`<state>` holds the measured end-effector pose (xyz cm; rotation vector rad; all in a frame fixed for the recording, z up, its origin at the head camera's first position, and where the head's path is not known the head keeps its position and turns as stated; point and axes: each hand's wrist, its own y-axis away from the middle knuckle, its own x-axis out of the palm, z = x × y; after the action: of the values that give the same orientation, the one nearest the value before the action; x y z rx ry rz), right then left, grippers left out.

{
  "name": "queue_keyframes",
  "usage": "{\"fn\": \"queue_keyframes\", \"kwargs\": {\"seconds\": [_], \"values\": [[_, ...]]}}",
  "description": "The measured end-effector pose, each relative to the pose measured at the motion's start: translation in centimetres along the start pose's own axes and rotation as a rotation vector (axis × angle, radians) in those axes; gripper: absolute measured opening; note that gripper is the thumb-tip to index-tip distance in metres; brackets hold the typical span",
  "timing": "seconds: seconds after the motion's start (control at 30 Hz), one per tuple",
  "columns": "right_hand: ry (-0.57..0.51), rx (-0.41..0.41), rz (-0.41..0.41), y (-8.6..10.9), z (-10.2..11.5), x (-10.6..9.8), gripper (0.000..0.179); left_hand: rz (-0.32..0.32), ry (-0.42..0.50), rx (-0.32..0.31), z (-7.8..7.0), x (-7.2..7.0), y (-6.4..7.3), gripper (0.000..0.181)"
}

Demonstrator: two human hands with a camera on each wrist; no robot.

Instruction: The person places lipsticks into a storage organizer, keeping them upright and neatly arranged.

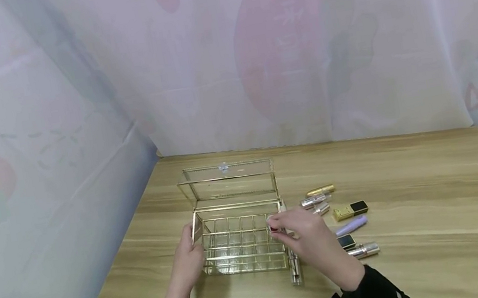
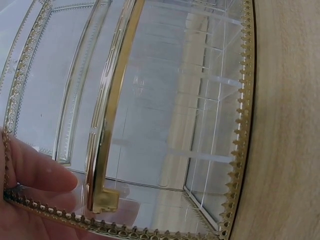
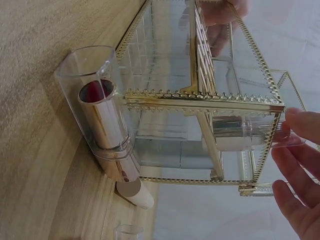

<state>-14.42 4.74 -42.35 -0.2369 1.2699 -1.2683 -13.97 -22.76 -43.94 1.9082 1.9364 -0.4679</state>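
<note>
A clear glass box with gold edges (image 1: 245, 256) stands on the wooden table, its lid (image 1: 228, 171) raised at the back. Inside, gold rails divide it into small compartments. My left hand (image 1: 187, 258) grips the box's left side, fingers (image 2: 45, 170) at the glass edge. At the right end of the box, my right hand (image 1: 313, 239) pinches the top of a lipstick (image 3: 232, 134) with a clear cap. Its lower part shows through the glass wall, inside the box. Just outside that wall is another clear-capped lipstick (image 3: 105, 117) with a dark red tip.
Right of the box lie several cosmetics: a gold tube (image 1: 320, 190), silver lipsticks (image 1: 314, 201), a gold and black lipstick (image 1: 350, 210), a purple tube (image 1: 351, 226), a black-capped one (image 1: 347, 242) and a silver tube (image 1: 364, 250). Printed cloth (image 1: 213, 106) hangs behind the table.
</note>
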Motion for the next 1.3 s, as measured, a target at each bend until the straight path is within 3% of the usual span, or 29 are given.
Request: {"fn": "queue_keyframes", "kwargs": {"seconds": [0.37, 0.93, 1.3], "values": [[0.091, -0.069, 0.044, -0.24, 0.14, 0.23, 0.023, -0.01, -0.001, 0.01, 0.19, 0.08, -0.08, 0.06], [0.15, -0.052, 0.075, -0.04, 0.3, 0.33, 0.018, -0.011, 0.009, 0.012, 0.23, 0.09, -0.05, 0.06], [0.197, 0.023, 0.133, -0.04, 0.34, 0.45, 0.017, -0.012, -0.003, 0.003, 0.25, 0.02, -0.09, 0.059]]}}
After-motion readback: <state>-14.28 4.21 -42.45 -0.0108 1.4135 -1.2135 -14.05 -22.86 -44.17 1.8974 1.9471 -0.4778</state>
